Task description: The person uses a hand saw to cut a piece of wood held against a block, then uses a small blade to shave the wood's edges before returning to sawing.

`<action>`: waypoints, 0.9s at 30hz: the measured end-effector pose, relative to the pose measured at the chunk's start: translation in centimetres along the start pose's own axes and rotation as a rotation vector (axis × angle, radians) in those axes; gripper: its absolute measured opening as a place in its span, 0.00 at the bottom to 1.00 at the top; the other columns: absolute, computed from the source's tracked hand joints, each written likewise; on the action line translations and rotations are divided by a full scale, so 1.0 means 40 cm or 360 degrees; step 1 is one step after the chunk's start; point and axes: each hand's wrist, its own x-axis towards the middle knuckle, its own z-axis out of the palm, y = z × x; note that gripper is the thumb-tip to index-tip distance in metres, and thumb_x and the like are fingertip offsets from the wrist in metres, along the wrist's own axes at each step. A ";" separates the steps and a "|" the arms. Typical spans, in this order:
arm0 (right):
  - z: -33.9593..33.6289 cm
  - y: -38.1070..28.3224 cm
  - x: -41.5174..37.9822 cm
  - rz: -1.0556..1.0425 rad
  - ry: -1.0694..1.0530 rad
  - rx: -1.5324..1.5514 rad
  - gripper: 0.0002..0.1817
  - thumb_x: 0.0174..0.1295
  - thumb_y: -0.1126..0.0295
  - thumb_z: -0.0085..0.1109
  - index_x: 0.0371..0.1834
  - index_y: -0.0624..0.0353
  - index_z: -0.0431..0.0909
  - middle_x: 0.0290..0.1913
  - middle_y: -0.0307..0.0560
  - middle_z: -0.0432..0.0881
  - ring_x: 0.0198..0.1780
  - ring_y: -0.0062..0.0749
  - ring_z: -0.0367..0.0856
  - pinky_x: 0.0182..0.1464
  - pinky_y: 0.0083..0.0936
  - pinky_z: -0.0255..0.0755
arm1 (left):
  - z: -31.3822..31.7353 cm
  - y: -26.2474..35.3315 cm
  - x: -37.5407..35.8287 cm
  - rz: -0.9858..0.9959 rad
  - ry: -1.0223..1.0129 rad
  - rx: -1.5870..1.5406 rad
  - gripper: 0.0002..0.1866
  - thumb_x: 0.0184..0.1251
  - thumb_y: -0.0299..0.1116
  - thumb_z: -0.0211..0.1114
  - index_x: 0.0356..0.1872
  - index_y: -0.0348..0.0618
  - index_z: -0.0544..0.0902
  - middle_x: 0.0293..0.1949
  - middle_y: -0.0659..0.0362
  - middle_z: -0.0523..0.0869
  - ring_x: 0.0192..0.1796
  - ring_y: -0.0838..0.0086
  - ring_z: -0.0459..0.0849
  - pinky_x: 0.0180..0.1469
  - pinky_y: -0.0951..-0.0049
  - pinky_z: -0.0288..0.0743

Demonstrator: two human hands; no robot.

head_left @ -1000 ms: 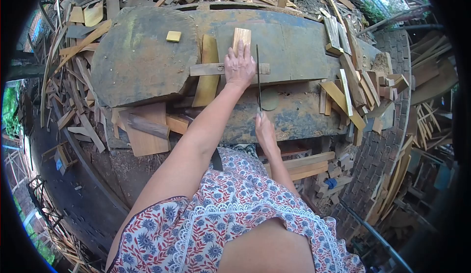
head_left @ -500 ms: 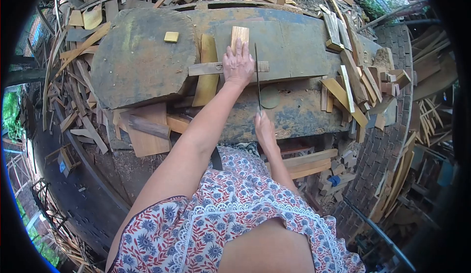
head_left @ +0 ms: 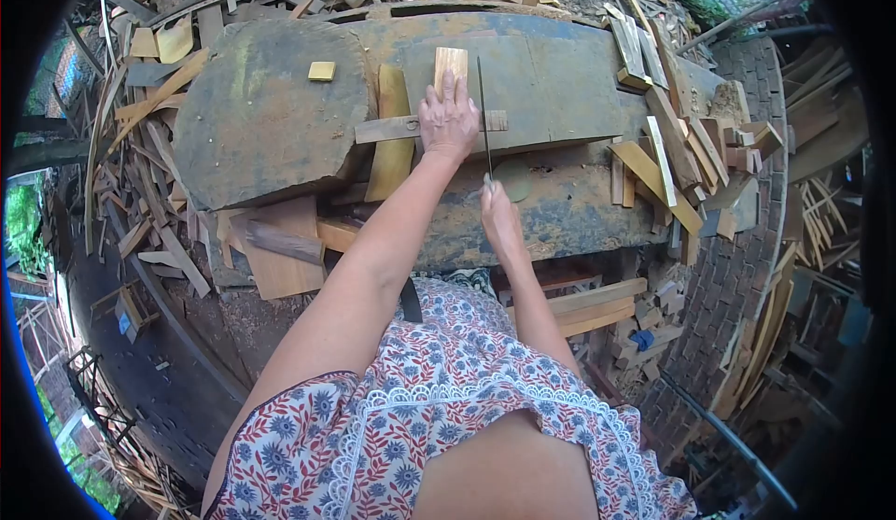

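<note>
My left hand (head_left: 449, 126) lies flat with its fingers stretched forward, pressing on a small light wood block (head_left: 452, 61) and on the crosswise wooden strip (head_left: 387, 130). In my right hand (head_left: 501, 214) is the handle of a thin saw (head_left: 484, 119). Its blade points away from me, just right of my left hand, and crosses the strip near its right end. Left of my left hand, a curved yellowish board (head_left: 390, 137) passes by the strip. The thick wooden slab (head_left: 569, 91) lies beneath these pieces.
A small yellow block (head_left: 321, 71) rests on the round-ended slab (head_left: 271, 119) at the left. Stacked offcuts (head_left: 695, 151) stand at the right. Scrap wood is piled behind the bench and at the left. Wooden beams (head_left: 588, 305) lie below the bench's front edge.
My right hand and the saw have moved forward, away from me. My left hand stays on the block and strip; the whole view has shifted slightly.
</note>
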 end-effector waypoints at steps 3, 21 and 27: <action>0.009 0.061 -0.111 0.0068 -0.0078 -0.0067 0.15 0.70 0.60 0.40 0.45 0.60 0.69 0.35 0.71 0.78 0.43 0.69 0.75 0.44 0.58 0.65 | 0.002 -0.003 -0.003 -0.0034 0.0013 0.0060 0.23 0.60 0.38 0.56 0.58 0.44 0.76 0.64 0.54 0.71 0.54 0.55 0.74 0.52 0.55 0.70; 0.004 0.054 -0.127 0.0128 -0.0139 -0.0100 0.16 0.71 0.60 0.40 0.46 0.62 0.69 0.36 0.73 0.78 0.44 0.70 0.75 0.44 0.57 0.65 | 0.002 -0.002 -0.003 -0.0038 -0.0035 0.0055 0.24 0.60 0.38 0.55 0.59 0.45 0.75 0.65 0.54 0.70 0.56 0.54 0.73 0.53 0.56 0.70; 0.008 -0.062 0.132 -0.0077 0.0087 -0.0061 0.16 0.71 0.60 0.39 0.46 0.62 0.69 0.36 0.72 0.79 0.43 0.70 0.75 0.44 0.57 0.67 | 0.003 -0.008 -0.004 -0.0008 -0.0014 0.0038 0.24 0.60 0.38 0.55 0.58 0.45 0.75 0.65 0.54 0.70 0.55 0.55 0.74 0.53 0.56 0.70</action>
